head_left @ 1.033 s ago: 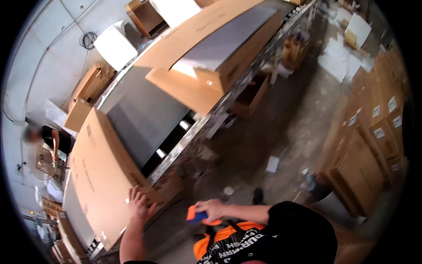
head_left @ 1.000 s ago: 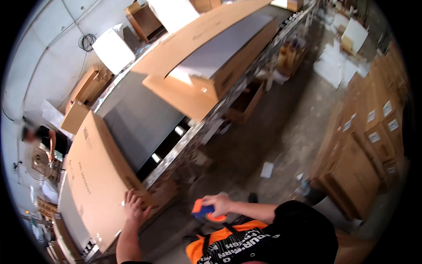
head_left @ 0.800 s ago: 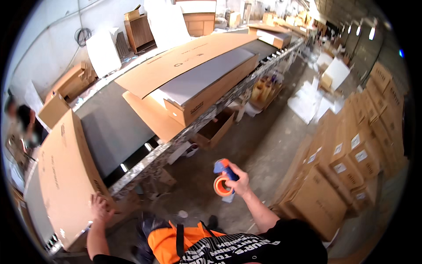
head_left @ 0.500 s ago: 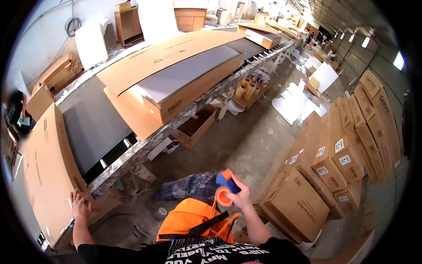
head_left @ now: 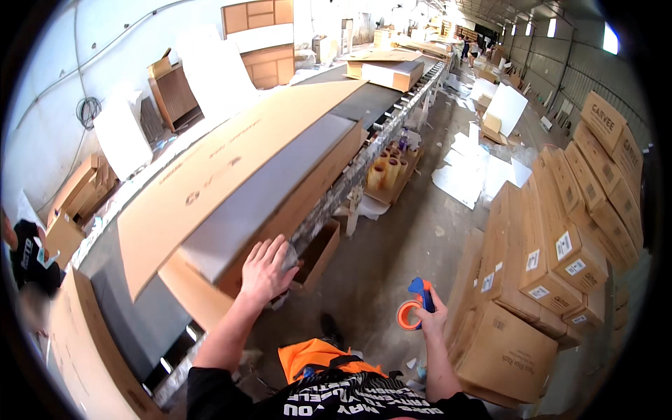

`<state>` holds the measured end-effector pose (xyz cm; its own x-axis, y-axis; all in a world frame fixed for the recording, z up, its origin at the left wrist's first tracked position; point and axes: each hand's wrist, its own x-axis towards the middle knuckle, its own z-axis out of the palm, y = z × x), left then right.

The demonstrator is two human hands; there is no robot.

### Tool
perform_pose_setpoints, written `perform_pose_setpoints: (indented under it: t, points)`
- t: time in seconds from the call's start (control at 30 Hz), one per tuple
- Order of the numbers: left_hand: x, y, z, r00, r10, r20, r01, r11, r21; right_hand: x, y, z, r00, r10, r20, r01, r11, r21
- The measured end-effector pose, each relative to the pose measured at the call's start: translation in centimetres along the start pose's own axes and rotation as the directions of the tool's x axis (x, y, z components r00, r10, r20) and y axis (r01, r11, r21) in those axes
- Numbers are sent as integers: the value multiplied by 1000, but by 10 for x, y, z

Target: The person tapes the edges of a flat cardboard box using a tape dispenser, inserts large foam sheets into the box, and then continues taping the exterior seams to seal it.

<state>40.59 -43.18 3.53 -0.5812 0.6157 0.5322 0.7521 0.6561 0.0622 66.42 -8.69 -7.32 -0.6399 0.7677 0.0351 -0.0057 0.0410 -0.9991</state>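
Note:
My right hand [head_left: 435, 320] is closed around the handle of a blue and orange tape dispenser [head_left: 422, 288], held over the floor beside the conveyor. My left hand [head_left: 264, 271] is open, fingers spread, by the near end of a long open carton [head_left: 315, 183] on the conveyor; whether it touches the cardboard I cannot tell. A pale flat panel [head_left: 262, 192] lies inside this carton. Its wide top flap [head_left: 203, 185] stands out toward the far side. Another long carton [head_left: 87, 343] rests on the belt at the lower left.
The conveyor [head_left: 164, 294] runs away toward the back, carrying a further carton [head_left: 383, 73]. Stacked cartons [head_left: 514, 343] line the right side. Tape rolls [head_left: 383, 173] sit on a low shelf under the conveyor. White sheets [head_left: 465, 168] litter the floor. A person [head_left: 31, 255] stands at the far left.
My left hand has left the lower-left carton and moved right to the open carton. The open carton now appears nearer. The tape dispenser has shifted right in my right hand.

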Motion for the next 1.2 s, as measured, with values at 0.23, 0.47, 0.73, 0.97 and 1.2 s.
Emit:
perform_pose_setpoints:
  t: [0.23,0.47,0.73,0.97,1.2]
  points:
    - [68,-57,75,884,-390,257,346,917,198,151,10,109,996,68,49,-67,997,-35]
    - [72,-59,64,836,-450,315,424,893,150,362,54,177,962,275,-8,-229,819,526]
    - [91,-54,60,623,-718,311,703,688,180,669,35,335,936,352,27,-343,886,311]
    - [105,-73,69,778,-587,226,565,810,156,811,131,434,971,104,217,-66,982,-175]
    - [36,-54,60,531,-776,340,662,631,404,654,-25,396,738,-370,565,458,889,-17]
